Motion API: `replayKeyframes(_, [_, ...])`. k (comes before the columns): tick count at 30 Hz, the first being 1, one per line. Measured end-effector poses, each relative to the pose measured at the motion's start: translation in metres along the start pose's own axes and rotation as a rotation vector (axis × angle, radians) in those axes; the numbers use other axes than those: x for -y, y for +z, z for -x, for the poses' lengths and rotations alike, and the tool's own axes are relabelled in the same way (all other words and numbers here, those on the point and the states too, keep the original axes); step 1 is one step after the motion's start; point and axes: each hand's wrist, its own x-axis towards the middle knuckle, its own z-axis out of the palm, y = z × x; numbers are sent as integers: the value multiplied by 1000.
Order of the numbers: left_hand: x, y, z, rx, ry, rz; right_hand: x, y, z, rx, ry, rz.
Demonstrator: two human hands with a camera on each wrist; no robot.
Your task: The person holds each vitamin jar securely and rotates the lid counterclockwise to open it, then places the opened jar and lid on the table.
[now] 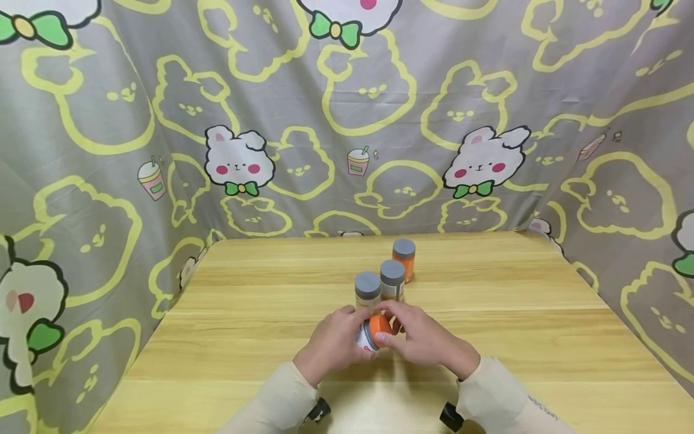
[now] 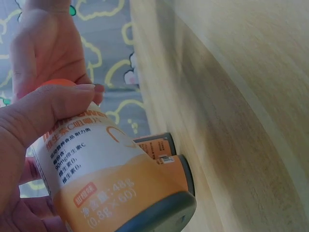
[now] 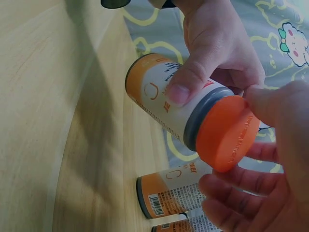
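My left hand (image 1: 335, 340) is wrapped round a bottle of vitamin C chewable tablets (image 2: 108, 166), thumb lying along its printed label. I hold it tilted above the table (image 1: 244, 289), about midway between the left and right edges. My right hand (image 1: 425, 336) grips the orange cap (image 3: 229, 135) between thumb and fingers, at its rim; a grey collar (image 3: 202, 117) shows just below. Farther toward the table's far edge stand three grey-lidded bottles: front (image 1: 368, 288), middle (image 1: 393, 276) and rear (image 1: 404, 256).

I judge the bottle light and stiff, likely plastic, not fragile, though its smooth label might slide under dry fingers. The waist of the label seems the best place for my left hand; the cap is best held by its side wall, clear of the collar.
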Motion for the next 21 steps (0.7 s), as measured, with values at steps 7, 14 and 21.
replayKeyframes(7, [1, 2, -1, -6, 7, -26, 2, -2, 2, 15, -47, 10])
replayKeyframes(14, [2, 3, -1, -8, 6, -6, -1, 1, 0, 21, -16, -5])
replayKeyframes(21, [3, 3, 0, 4, -2, -12, -1, 0, 1, 56, 2, 6])
